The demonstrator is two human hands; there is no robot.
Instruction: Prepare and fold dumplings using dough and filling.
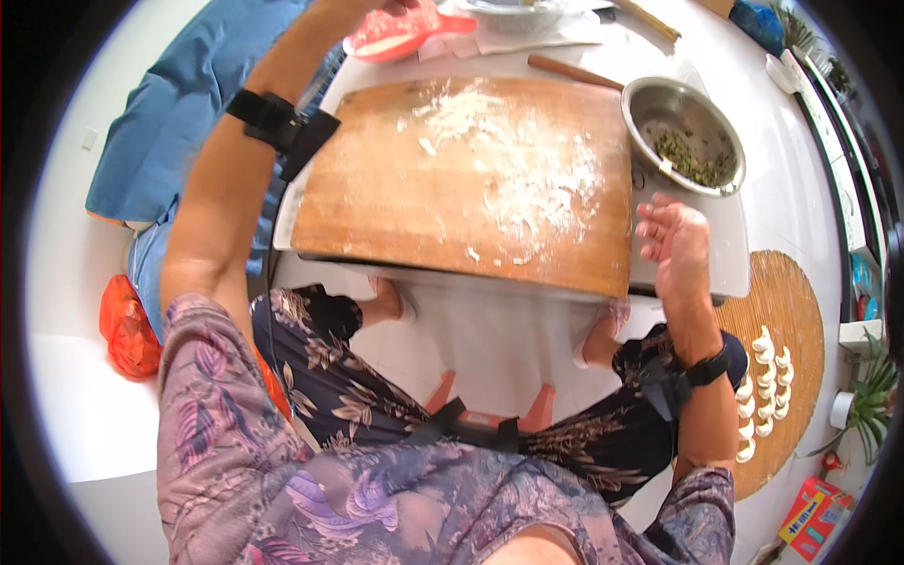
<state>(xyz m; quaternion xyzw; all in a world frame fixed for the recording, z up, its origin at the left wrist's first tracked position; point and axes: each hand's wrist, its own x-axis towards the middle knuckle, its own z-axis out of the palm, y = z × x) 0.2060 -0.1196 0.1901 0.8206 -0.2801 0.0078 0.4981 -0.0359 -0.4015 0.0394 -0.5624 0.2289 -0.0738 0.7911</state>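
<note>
My left hand (363, 6) is cut off by the top edge, over a pink basin with a handle (443, 25) that holds white flour; its fingers barely show. My right hand (676, 240) hovers off the board's right edge with fingers apart, loosely bent, and nothing in them. Between the arms lies a wooden board (377, 179), dusted with flour (541, 184) at its middle and right. Beyond my right hand a steel bowl (650, 104) holds some chopped green filling (692, 158). A rolling pin (573, 71) lies behind the board, its right end by the bowl.
Several white dumplings (766, 386) stand in rows on a round woven mat (796, 320) at the right. Another bowl (513, 17) sits at the back. Blue cloth (169, 113) and an orange bag (130, 330) are on the left; a potted plant (871, 405) stands far right.
</note>
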